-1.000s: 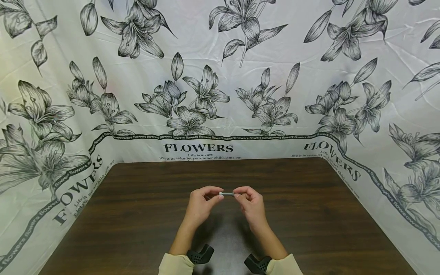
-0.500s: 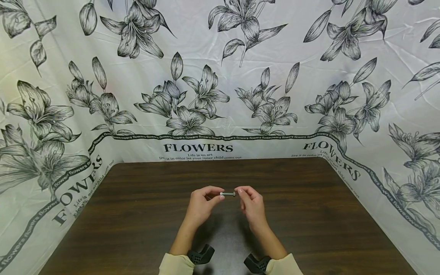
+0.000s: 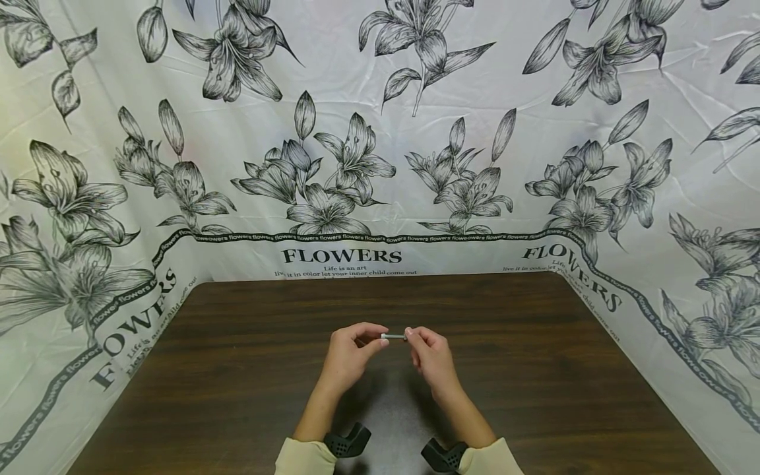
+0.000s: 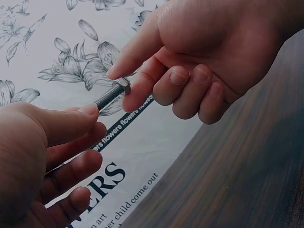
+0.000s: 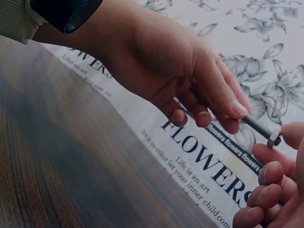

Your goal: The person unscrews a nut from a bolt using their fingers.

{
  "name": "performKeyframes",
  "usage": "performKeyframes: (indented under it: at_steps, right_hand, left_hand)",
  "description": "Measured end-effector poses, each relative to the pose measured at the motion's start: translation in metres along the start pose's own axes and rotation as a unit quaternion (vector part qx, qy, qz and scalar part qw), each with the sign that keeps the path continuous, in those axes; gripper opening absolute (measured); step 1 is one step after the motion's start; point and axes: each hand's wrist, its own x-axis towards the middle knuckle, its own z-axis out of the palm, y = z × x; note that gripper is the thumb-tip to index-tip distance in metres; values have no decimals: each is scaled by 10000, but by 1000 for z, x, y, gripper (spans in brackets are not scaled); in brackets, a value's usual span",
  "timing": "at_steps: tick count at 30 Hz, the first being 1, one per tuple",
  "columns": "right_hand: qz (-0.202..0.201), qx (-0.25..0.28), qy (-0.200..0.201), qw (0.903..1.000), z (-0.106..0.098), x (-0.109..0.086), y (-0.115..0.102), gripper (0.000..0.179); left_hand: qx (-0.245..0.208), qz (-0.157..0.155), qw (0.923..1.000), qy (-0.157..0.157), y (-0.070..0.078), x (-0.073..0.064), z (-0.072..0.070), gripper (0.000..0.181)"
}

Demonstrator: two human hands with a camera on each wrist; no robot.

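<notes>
We saw the bolt (image 4: 108,98) above the table (image 3: 237,369), one end pinched in the left hand (image 3: 347,354); the right hand (image 3: 437,361) held the nut (image 4: 124,85) at the other end between thumb and finger. With only fingertips on so slim a piece, we judged, a hard twist could spin it loose, and a tilted nut could jam or drop.
</notes>
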Motion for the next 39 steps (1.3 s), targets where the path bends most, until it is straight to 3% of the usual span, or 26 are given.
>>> performKeyframes:
  at_steps: [3, 11, 14, 22, 39]
  right_hand:
    - [24, 59, -59, 10000, 0, -1, -1, 27]
    - [-149, 171, -86, 9997, -1, 1, 2, 24]
    - [-177, 180, -187, 9995, -1, -1, -1, 23]
    - [-410, 224, -410, 9981, 2, -13, -24, 21]
    - [-618, 391, -498, 9961, 1, -9, -19, 19]
  left_hand:
    - [-6, 54, 10000, -37, -9, 1, 0, 17]
    - [-59, 62, 10000, 30, -9, 2, 1, 18]
    - [7, -16, 10000, 64, -4, 1, 1, 18]
    - [-36, -39, 10000, -18, 32, -5, -7, 14]
    - [-57, 58, 10000, 1, 31, -4, -8, 15]
